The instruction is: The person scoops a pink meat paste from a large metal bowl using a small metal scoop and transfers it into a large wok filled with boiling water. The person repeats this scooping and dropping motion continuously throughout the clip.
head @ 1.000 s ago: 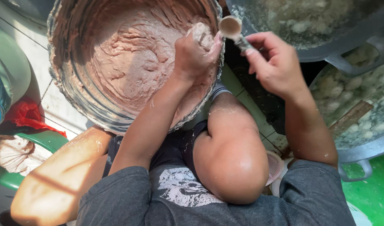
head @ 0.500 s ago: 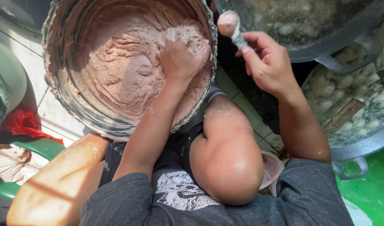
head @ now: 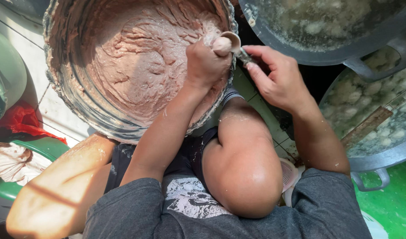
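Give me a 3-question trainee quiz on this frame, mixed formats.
1. True or false: the left hand is closed in a fist over the big basin of pink paste.
2. Which hand holds the spoon? A) left B) right C) neither
3. Fill in: a round ball of paste sits at the top of the left fist, against the ____.

Key
1. True; the fist is at the basin's right rim.
2. B; the right hand has the handle in a fingertip grip.
3. Spoon; its bowl meets the ball.
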Available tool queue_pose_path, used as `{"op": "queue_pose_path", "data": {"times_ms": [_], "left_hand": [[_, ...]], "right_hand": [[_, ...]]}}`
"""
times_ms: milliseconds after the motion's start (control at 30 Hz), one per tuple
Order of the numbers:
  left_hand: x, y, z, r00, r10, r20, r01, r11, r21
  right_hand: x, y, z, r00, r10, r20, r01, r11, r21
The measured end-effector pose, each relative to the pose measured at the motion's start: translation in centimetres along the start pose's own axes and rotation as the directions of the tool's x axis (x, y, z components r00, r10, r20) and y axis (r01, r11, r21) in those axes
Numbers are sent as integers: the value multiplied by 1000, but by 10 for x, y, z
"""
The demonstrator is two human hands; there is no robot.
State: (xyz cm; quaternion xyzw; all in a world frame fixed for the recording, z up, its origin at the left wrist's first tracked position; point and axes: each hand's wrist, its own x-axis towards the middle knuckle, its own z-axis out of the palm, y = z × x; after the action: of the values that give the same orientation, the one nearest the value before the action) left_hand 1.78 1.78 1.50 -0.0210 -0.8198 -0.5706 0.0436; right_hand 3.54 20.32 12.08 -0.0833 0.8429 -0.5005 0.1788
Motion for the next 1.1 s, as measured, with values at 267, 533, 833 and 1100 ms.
{"op": "queue_pose_path", "data": {"times_ms": [267, 533, 833, 1100], "left_hand": [[2, -1, -2, 992, -122, 15, 99, 867, 489], [-5, -2, -10, 998, -57, -7, 57, 977, 205], [-1, -5, -4, 997, -55, -48, 53, 998, -46], [11, -10, 1, 961, -253, 112, 213, 934, 286]], "right_hand": [[4, 9, -9, 949, 275, 154, -314, 872, 375], [21, 37, -39, 963, -53, -264, 15, 989, -145], [7, 11, -5, 999, 35, 0, -35, 997, 74], [19, 9, 2, 923, 316, 220, -381, 837, 394]]}}
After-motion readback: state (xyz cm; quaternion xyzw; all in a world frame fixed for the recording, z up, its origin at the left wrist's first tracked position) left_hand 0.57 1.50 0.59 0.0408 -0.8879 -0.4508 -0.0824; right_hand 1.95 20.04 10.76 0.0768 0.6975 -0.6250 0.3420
